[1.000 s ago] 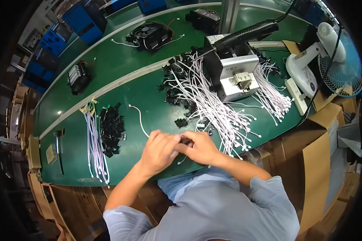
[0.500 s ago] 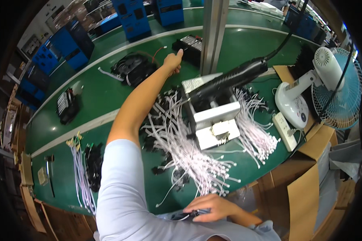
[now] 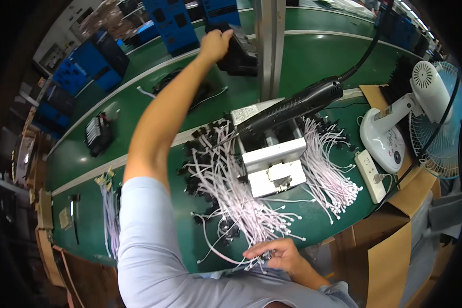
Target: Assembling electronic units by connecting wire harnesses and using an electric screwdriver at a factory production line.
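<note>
My left arm stretches far across the green table. The fingers of my left hand [image 3: 215, 45] are closed on the upper left edge of a black boxy unit [image 3: 237, 55], which stands tilted beside the metal post. At the near edge of the table, my right hand [image 3: 282, 257] is closed round a small dark part with thin white cable by it; the fingers hide most of the part. Just beyond that hand spreads a heap of white cables [image 3: 226, 185] with small white connectors and black ends.
A black handheld tool [image 3: 292, 102] lies slanted over a metal fixture [image 3: 274, 154]. Further right are more white cables [image 3: 326, 174], a power strip [image 3: 369, 176] and a white fan [image 3: 385, 138]. A metal post [image 3: 269, 51] rises beside the black unit. Another black unit [image 3: 97, 134] sits left.
My left hand has moved farther out and taken hold of the black unit, which has gone from lying low to tilted up. White cable now shows at my right hand.
</note>
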Motion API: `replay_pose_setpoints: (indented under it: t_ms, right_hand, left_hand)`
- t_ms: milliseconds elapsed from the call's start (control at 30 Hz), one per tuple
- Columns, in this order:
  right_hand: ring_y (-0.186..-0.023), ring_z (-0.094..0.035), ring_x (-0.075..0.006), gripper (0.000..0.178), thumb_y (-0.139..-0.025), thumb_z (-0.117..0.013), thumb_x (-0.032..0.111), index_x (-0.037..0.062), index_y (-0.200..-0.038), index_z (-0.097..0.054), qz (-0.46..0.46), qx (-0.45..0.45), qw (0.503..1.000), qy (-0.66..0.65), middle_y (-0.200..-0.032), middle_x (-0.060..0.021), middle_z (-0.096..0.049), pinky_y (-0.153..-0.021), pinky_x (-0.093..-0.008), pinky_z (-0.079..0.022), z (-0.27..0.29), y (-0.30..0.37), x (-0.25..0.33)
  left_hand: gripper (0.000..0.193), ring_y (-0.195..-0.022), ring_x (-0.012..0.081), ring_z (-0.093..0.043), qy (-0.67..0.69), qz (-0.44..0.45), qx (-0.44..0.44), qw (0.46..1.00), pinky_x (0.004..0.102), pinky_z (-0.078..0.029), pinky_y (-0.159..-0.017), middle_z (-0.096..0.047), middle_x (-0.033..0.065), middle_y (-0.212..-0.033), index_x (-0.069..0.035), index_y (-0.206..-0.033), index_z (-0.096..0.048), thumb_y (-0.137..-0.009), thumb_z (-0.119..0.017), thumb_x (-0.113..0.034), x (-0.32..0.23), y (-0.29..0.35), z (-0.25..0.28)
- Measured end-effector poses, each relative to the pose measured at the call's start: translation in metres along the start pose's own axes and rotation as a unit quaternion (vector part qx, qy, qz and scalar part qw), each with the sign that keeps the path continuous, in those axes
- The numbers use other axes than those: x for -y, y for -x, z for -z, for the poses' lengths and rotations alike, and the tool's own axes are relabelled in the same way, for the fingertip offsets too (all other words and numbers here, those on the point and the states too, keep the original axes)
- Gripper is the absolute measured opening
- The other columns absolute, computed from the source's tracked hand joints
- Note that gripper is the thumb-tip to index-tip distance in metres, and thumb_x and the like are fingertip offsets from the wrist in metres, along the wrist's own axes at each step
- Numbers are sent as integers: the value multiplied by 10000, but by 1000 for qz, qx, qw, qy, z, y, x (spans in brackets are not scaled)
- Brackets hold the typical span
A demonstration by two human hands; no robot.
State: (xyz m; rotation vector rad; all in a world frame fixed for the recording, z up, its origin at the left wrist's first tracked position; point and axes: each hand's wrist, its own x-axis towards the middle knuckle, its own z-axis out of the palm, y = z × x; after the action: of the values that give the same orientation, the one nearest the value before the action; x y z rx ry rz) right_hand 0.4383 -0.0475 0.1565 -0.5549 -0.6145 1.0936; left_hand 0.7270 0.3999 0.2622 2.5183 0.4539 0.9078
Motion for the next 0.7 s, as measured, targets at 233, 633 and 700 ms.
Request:
replay_pose_setpoints:
  t_ms: [233,633,700]
  right_hand:
    - [-1002,-645,-376,549,-832,-726,298,-75,-1195,-552,12,-30,999,39,-1004,-227,-677,-890,-478,-499,-17,13,-6]
    - [-522,-450,-75,593,-919,-630,265,-34,-1356,-362,152,52,985,-55,-839,-57,-499,-385,-213,-338,-49,14,33]
    - [-502,-390,-52,687,-911,-634,309,-29,-1412,-306,143,20,990,8,-825,-31,-469,-417,-202,-290,-52,16,36]
  left_hand:
    - [320,-583,118,-510,68,-11,87,994,283,-423,-546,-543,57,-663,-23,-882,-582,-956,-537,-331,-26,90,271]
    - [212,-598,51,-426,3,0,298,954,210,-341,-519,-447,-42,-672,-68,-924,-556,-977,-514,-269,-29,316,383]
    - [238,-607,163,-473,-56,-74,289,953,320,-417,-585,-524,89,-657,-26,-921,-564,-930,-572,-263,-23,341,366]
